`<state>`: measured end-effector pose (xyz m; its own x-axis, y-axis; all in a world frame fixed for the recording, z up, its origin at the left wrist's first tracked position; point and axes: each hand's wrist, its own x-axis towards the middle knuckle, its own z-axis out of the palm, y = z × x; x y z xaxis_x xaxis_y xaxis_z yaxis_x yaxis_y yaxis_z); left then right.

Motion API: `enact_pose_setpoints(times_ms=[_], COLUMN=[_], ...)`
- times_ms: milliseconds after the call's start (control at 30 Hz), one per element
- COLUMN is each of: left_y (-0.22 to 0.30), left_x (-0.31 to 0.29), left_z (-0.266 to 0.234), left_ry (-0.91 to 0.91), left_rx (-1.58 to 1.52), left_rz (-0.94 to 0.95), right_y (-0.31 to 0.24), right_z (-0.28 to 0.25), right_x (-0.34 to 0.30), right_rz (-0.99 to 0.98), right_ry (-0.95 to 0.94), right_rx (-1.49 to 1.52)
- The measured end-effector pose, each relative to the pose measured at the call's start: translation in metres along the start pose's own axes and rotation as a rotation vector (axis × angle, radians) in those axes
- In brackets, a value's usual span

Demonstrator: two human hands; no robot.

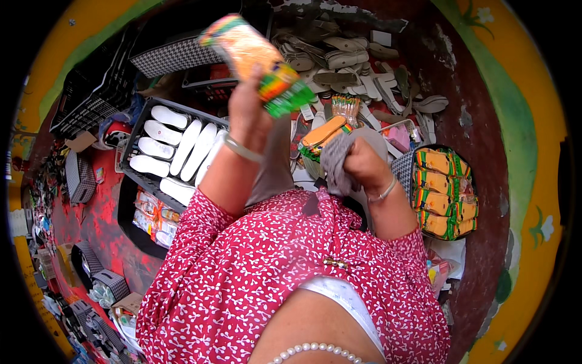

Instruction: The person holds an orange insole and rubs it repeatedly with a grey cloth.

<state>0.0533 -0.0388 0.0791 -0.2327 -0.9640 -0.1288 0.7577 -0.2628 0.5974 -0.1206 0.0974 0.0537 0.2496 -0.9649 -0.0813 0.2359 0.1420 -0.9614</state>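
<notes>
Raised in front of me, my left hand (247,106) grips the lower part of a packet of insoles (245,45), yellowish-orange in a clear wrapper with green and striped ends; it is slightly blurred. My right hand (368,162) is closed in a fist around a crumpled grey cloth (337,161), held near my lap. Just beyond the cloth lies another orange insole packet (326,131). More such packets (438,180) fill a checked basket to the right of my right hand.
White insoles (159,147) lie in rows in a dark crate (134,125) on the left. Loose sandals and soles (345,59) are heaped ahead by the wall. Checked boxes (80,176), wrapped packets (156,218) and small goods spread along the left floor.
</notes>
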Motion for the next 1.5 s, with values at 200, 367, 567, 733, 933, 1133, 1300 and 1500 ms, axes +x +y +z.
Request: enact_pose_setpoints(times_ms=[200,367,567,733,933,1133,1300,1500], left_y=[0.045,0.012,-0.022,-0.040,-0.056,-0.052,-0.048,-0.050], left_x=[0.008,-0.018,-0.033,-0.041,-0.046,-0.040,-0.037,-0.036], left_z=[-0.009,0.007,0.025,0.024,0.017,0.019,0.015,0.013], left_ry=[-0.155,-0.294,-0.297,-0.354,-0.324,-0.269,-0.252,-0.207], left_rx=[-0.016,-0.036,0.091,0.130,0.246,0.157,0.049,-0.004], left_rz=[0.210,0.127,0.191,0.083,0.027,-0.023,-0.057,-0.052], right_y=[0.028,0.025,0.008,0.016,0.015,0.009,0.013,0.011], right_z=[-0.041,-0.023,-0.014,0.001,0.003,0.014,0.011,0.017], right_x=[-0.016,0.018,0.031,0.041,0.044,0.044,0.044,0.043], right_rz=[-0.077,-0.087,-0.024,-0.232,-0.154,-0.205,-0.075,-0.093], right_ry=[0.112,0.100,-0.053,0.025,0.149,0.241,0.172,0.225], right_rx=[0.420,0.031,0.596,0.642,0.629,0.562,0.519,0.477])
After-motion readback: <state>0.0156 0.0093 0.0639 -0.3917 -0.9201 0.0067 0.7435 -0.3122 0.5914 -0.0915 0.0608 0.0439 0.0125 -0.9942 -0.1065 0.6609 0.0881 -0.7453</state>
